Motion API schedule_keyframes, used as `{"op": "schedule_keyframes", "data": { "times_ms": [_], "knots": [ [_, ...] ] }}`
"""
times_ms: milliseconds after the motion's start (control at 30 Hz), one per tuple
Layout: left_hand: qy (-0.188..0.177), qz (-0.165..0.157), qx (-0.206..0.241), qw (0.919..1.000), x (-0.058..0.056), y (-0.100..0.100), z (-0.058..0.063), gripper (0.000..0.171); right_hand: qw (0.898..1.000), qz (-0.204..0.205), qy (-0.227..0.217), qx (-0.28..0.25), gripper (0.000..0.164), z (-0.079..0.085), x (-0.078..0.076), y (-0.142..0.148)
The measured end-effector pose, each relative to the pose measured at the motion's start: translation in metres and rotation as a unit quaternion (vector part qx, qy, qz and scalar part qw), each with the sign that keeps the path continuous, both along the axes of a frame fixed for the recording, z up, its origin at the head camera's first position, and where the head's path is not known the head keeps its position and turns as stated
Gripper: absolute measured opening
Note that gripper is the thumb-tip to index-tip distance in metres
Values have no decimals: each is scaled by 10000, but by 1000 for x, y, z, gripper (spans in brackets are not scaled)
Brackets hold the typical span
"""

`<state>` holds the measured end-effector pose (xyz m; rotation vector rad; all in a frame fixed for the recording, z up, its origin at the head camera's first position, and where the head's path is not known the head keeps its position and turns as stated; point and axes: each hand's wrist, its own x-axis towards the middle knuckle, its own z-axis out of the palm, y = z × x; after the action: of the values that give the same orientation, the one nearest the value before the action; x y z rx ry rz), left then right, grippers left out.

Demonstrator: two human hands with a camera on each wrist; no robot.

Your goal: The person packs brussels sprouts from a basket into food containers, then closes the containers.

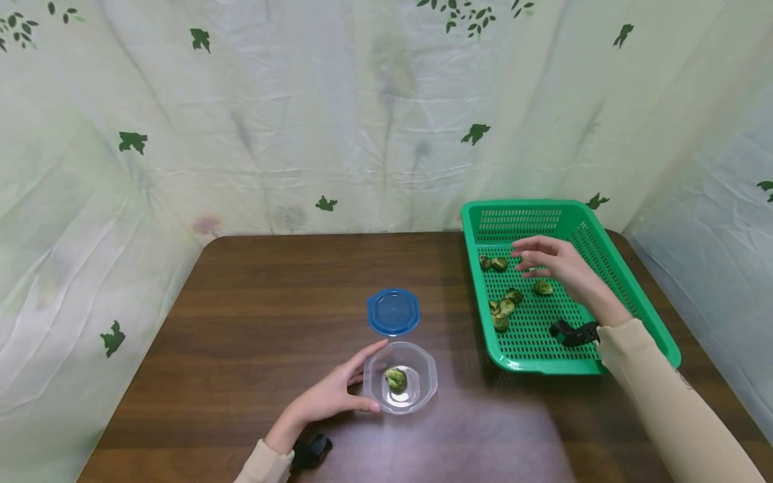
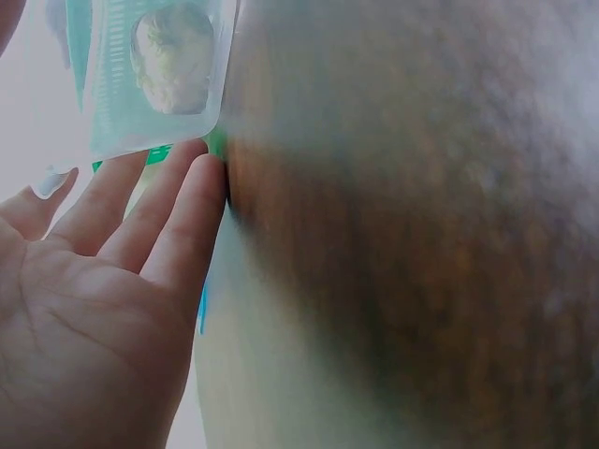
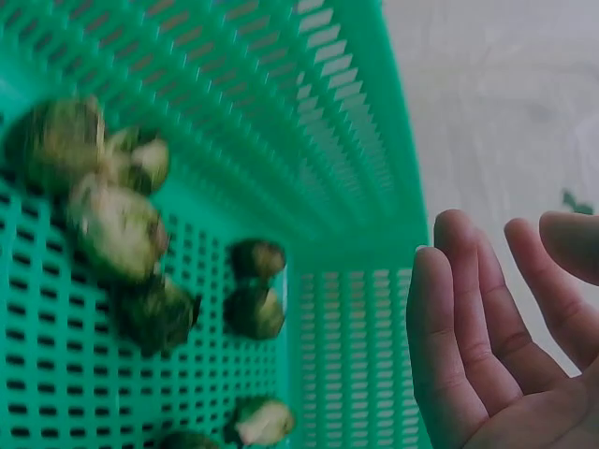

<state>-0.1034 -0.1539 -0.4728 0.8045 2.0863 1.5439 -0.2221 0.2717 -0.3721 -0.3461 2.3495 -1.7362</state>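
Note:
A small clear plastic container (image 1: pixel 423 365) stands on the table with one Brussels sprout (image 1: pixel 396 380) inside it. My left hand (image 1: pixel 335 390) holds its left side, thumb at the near edge and index finger at the far edge. In the left wrist view the other fingers (image 2: pixel 187 215) reach up to the container's wall (image 2: pixel 211 117). Above the green plastic basket (image 1: pixel 625 275) hovers my right hand (image 1: pixel 558 265), its fingers spread and slightly bent, with nothing between them. Several Brussels sprouts (image 1: pixel 506 307) lie in the basket, also seen in the right wrist view.
A blue lid (image 1: pixel 394 312) lies flat on the brown wooden table (image 1: pixel 272 302), just beyond the container. The basket occupies the table's right side. Behind it hangs a pale curtain (image 1: pixel 362 134) with leaf patterns.

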Motion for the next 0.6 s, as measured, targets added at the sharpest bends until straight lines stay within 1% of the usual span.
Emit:
{"op": "schedule_keyframes", "data": {
  "times_ms": [267,600],
  "knots": [
    [50,-26,55,10000,0,0,0,91,9990,-154,-222,347,48,-9,-14,15],
    [56,-19,-11,10000,-1,0,-3,90,9967,-92,-519,614,50,-25,-30,34]
  ]
}}
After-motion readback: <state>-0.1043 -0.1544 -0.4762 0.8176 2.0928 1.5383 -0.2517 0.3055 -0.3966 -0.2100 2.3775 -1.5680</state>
